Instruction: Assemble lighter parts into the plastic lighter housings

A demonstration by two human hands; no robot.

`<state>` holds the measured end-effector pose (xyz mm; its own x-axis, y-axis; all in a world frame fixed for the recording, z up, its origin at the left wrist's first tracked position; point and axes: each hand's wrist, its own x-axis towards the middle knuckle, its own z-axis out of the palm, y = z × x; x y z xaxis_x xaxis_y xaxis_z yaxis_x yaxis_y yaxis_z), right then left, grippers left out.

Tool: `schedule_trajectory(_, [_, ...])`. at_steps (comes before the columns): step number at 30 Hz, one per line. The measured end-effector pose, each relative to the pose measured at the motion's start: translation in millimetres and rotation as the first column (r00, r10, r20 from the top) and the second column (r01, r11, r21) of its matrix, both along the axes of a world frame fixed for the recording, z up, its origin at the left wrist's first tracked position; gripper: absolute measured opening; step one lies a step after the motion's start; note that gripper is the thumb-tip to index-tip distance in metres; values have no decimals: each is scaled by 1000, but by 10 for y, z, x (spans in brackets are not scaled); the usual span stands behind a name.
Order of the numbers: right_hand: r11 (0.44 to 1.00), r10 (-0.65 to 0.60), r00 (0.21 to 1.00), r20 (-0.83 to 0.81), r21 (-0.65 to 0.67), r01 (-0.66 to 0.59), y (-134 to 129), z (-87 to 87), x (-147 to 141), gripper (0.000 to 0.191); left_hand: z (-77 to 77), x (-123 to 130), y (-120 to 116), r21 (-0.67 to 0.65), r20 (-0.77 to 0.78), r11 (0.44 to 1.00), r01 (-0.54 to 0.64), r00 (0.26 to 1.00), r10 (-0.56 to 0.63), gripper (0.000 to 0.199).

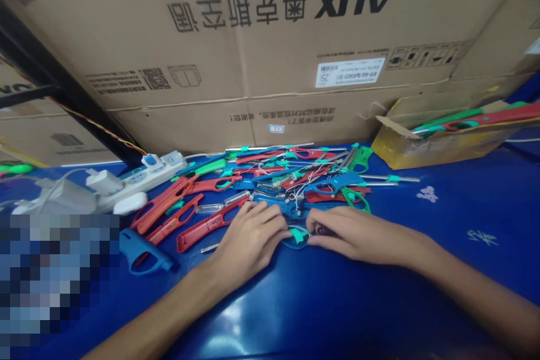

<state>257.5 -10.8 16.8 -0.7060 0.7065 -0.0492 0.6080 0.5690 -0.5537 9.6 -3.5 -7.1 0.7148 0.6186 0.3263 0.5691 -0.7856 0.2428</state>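
My left hand [255, 233] is closed on a blue lighter shell [295, 246], partly hidden by the fingers. Inside the shell sits a green trigger piece [299, 235] with thin white wires around it. My right hand [348, 232] is closed at the shell's right side, and a small dark red piece [324, 231], perhaps a tool handle, shows between thumb and fingers. Just behind both hands lies a pile of long-nosed lighter parts: red shells [211, 228], another blue shell [335, 183], metal tubes [382, 179] and clear fuel tanks [210, 208].
A tall cardboard box [253, 67] walls off the back of the blue table [337, 309]. To the right, an open carton [447, 143] holds red and green lighters. A white power strip [139, 183] with plugs and cables lies left, near a loose blue shell [145, 253].
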Motion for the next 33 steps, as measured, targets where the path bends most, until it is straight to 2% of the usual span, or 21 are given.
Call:
schedule_trajectory(12, [1000, -7, 1000, -15, 17, 7, 10, -35, -12, 21, 9, -8, -17, 7, 16, 1000, 0, 1000, -1, 20])
schedule_trajectory(20, [1000, -4, 1000, -12, 31, 5, 10, -50, -21, 20, 78, -8, -36, 0, -22, 1000, 1, 1000, -1, 20])
schedule_trajectory(25, [999, -3, 1000, -17, 37, 3, 13, -49, -25, 22, 22, -21, 12, -5, 4, 1000, -6, 1000, 6, 20])
schedule_trajectory(33, [1000, 0, 1000, -21, 21, 1, 10, -40, -29, 23, -10, -47, 63, 78, -13, 996, 42, 999, -41, 21])
